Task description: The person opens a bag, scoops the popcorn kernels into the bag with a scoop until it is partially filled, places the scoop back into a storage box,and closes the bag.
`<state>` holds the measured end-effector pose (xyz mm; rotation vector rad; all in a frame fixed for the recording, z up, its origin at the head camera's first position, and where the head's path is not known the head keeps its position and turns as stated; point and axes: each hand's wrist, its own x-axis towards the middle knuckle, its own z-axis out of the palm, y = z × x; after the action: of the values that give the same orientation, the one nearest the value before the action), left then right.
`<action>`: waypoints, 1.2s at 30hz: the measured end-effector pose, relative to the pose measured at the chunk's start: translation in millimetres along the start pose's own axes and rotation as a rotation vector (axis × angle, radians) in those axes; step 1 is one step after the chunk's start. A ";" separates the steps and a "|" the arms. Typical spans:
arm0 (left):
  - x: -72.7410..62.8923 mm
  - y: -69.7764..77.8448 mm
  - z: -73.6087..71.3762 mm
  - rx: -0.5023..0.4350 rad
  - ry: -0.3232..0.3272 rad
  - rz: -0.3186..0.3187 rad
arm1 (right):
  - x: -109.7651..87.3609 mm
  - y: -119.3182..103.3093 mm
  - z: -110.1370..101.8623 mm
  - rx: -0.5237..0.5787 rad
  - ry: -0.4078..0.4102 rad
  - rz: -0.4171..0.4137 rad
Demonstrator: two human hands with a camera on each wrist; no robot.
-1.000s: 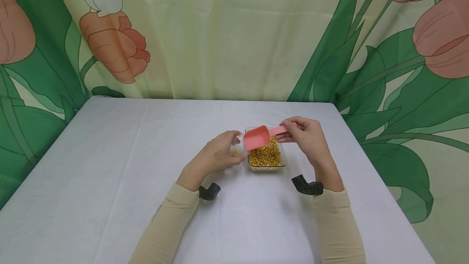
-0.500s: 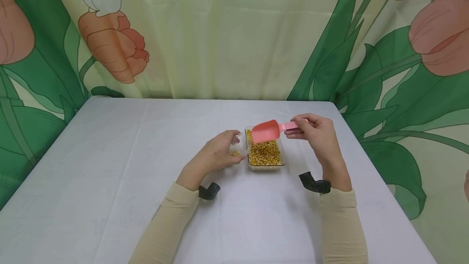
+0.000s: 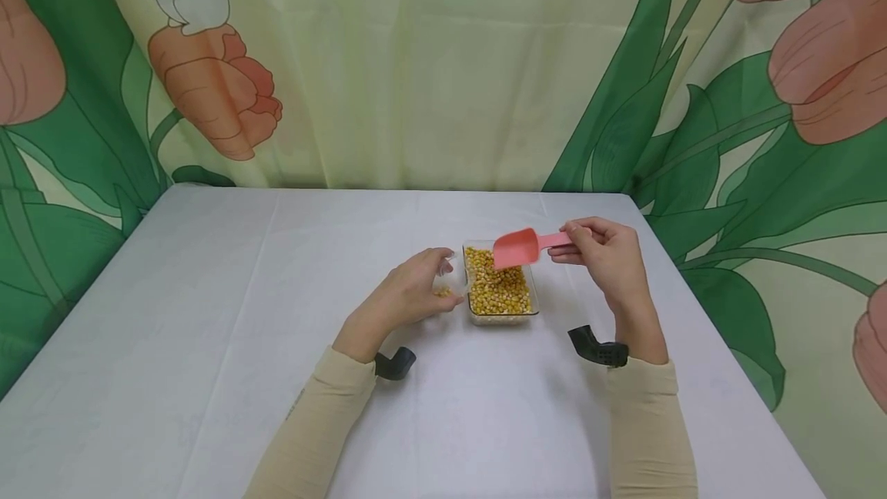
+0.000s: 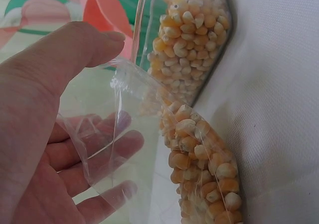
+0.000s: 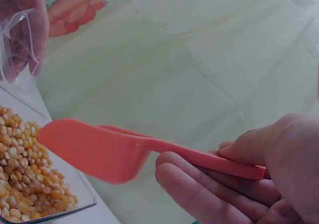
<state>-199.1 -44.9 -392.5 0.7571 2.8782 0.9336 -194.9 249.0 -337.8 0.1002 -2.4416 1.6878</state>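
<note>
White table, hands holding clear corn bag and pink scoop

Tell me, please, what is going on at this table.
A person is handling corn kernels with both hands. The left hand holds a clear plastic bag by its open mouth, with some kernels inside it. The right hand grips a pink scoop by the handle, raised near the far right edge of a glass container of kernels. No kernels show in the scoop. The bag is just left of the container.
</note>
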 end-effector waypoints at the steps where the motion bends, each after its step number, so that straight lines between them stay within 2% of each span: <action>1: 0.0 -0.1 0.1 0.000 0.001 0.001 | -0.2 -0.1 0.3 -0.015 0.006 0.004; 16: -0.8 -0.6 -0.1 0.006 0.004 0.015 | -3.1 -5.9 6.2 -0.220 0.068 0.008; 26: -0.4 0.6 -1.3 -0.015 -0.022 -0.015 | -4.9 -9.2 11.7 -0.326 0.099 -0.070; 36: 0.3 0.2 -1.1 -0.008 -0.031 -0.030 | -6.5 -12.5 19.9 -0.388 0.091 -0.083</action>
<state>-199.4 -45.2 -391.4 0.7193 2.8496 0.9212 -188.6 225.6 -334.3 0.0700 -2.6020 1.1330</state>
